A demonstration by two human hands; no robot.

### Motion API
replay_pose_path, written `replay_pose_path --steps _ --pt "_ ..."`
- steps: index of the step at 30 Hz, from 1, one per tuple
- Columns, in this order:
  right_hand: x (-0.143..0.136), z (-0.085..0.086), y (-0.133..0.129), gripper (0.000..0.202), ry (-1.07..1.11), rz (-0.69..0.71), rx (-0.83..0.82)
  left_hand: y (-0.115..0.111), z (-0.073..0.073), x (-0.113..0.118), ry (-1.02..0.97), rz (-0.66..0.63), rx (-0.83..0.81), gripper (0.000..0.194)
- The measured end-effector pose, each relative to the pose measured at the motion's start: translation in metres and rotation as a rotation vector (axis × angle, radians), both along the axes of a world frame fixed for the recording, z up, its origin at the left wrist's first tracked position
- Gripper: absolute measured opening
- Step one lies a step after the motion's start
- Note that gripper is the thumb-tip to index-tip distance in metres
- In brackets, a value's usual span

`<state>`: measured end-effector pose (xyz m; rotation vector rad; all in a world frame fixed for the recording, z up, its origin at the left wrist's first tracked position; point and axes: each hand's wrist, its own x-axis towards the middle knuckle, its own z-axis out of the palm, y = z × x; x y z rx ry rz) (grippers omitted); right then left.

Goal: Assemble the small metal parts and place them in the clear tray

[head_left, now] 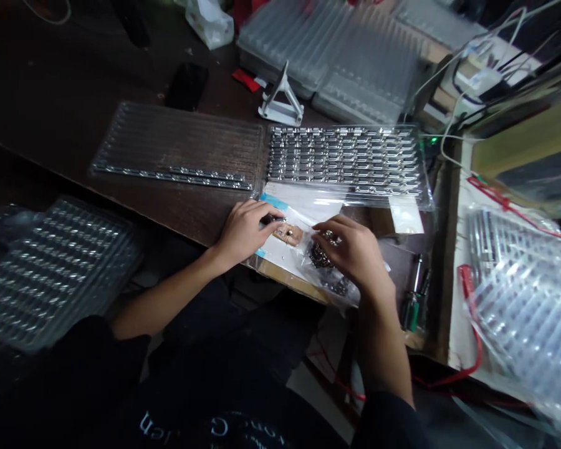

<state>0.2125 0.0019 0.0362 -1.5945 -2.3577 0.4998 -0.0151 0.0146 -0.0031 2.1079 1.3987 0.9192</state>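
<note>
Left hand: left hand (244,228) at the near edge of the desk (168,202), palm down; grip clamped on a small dark part (272,219), held between thumb and fingers just beside the tan block.
Right hand: right hand (353,246) bent over a heap of small metal pieces (318,257); thumb and fingers close to one another, but cannot tell whether the grip has anything in it.
Tan block: tan block (288,234) between the two hands, small bits on its top, lying on a white sheet (278,257) with blue tape (274,201) at its far left corner.
Heap: in clear plastic, right of the tan block; darker pieces (339,287) nearer the body.
Left tray: clear ribbed left tray (177,134) beyond the left hand; metal parts lined along its near side, one row long, another shorter.
Right tray: right tray (341,159) just beside it, row upon row of shiny parts.
Far side: pale folding stand (283,103), dark flat phone-like object (187,86), stacked clear trays (303,43).
Right side: green-handled screwdriver (412,310) past the right forearm.
</note>
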Motion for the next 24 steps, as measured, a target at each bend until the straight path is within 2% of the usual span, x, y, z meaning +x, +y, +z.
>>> replay_pose_path --steps 4,8,18,24 --pt "0.007 0.002 0.001 0.014 -0.172 0.003 -0.098 -0.001 0.003 0.015 -0.096 -0.061 0.023 0.007" --pt "0.001 -0.001 -0.001 0.014 -0.205 0.042 -0.132 -0.004 0.001 0.029 -0.086 -0.097 0.005 0.008" --pt "0.002 -0.006 -0.003 0.016 -0.025 0.048 -0.174 -0.003 -0.007 0.029 -0.046 -0.096 -0.042 0.007" --pt "0.006 -0.002 -0.003 0.014 0.029 0.071 -0.17 -0.004 -0.006 0.03 -0.006 -0.087 -0.059 0.007"
